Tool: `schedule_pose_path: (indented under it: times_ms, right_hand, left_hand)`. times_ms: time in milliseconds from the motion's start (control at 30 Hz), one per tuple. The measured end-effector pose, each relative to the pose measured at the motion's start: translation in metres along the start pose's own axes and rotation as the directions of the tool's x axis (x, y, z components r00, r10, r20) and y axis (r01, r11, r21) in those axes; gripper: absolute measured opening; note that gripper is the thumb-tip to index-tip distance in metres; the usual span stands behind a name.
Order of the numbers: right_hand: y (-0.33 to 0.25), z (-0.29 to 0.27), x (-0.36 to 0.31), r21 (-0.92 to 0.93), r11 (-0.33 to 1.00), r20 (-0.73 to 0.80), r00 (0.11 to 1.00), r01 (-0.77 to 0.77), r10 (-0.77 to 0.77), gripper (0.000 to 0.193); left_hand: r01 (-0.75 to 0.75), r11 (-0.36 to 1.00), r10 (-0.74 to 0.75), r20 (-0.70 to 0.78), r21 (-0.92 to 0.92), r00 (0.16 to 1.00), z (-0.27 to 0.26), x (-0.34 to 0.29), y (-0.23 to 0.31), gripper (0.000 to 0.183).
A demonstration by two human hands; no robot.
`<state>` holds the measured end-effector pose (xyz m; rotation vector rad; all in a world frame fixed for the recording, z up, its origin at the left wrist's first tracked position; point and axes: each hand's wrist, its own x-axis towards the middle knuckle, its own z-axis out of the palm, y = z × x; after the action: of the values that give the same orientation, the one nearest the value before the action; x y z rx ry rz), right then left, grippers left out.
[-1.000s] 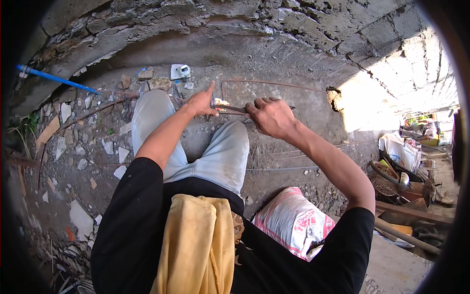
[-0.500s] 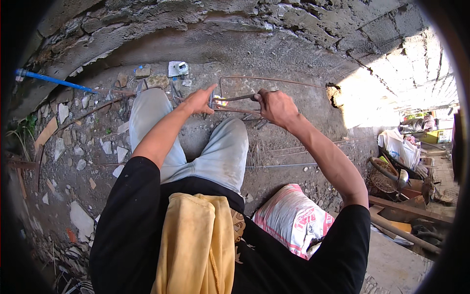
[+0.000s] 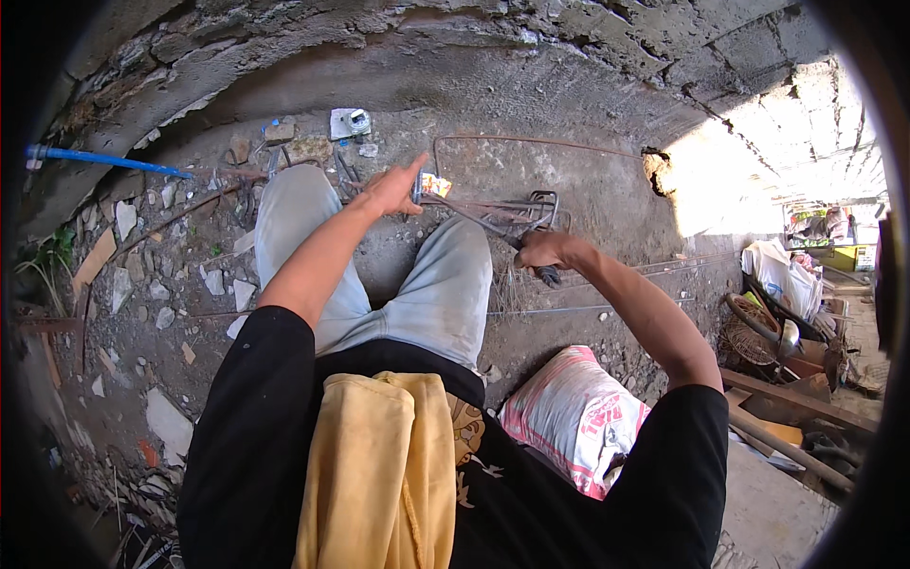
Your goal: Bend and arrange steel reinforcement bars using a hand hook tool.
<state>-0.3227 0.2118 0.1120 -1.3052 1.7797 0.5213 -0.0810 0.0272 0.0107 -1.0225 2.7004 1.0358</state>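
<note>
1. We locate the metal rod (image 3: 474,218) ahead of the knees, slanting from beside the left hand down toward the right hand.
2. We find the right hand (image 3: 547,250) closed in a fist at the rod's lower end, fingers curled round it. A dark piece projects below this fist; we cannot tell whether it belongs to the rod.
3. We find the left hand (image 3: 387,193) with its index finger extended and its thumb apart, at a short upright metal piece (image 3: 417,186). We cannot tell whether the remaining fingers grip anything.
4. We note a bright packet (image 3: 436,184) just beside the upright piece.
5. We see bent metal pieces (image 3: 545,201) just beyond the right hand. Their corners are already formed.
6. We see a long thin rod (image 3: 531,140) near the wall (image 3: 379,85), with one corner turned.
7. Regarding progress, we judge the work to be partway: some bends exist, while the visible length of the metal rod looks nearly straight. Its ends are obscured, so we cannot confirm how much shaping remains.
8. Farther out, we identify a printed sack (image 3: 569,417) at the right and a blue pipe (image 3: 114,158) at the left.
</note>
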Motion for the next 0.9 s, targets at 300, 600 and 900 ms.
schedule_pose_path:
  times_ms: [300, 600, 900]
  right_hand:
    - [-0.052, -0.040, 0.002, -0.642, 0.743, -0.352, 0.934, -0.188, -0.068, 0.026]
    - [-0.077, -0.036, -0.053, -0.773, 0.570, 0.118, 0.946, 0.278, -0.302, 0.026]
    - [-0.083, 0.017, -0.045, 0.674, 0.705, 0.066, 0.933, 0.220, -0.354, 0.029]
  left_hand:
    - [-0.081, 0.996, 0.082, -0.023, 0.044, 0.996, 0.010, 0.002, -0.010, 0.114]
    - [-0.026, 0.995, 0.032, -0.054, 0.095, 0.998, 0.013, 0.000, -0.005, 0.115]
    - [-0.048, 0.984, 0.044, 0.025, 0.173, 0.999, 0.009, 0.002, 0.012, 0.116]
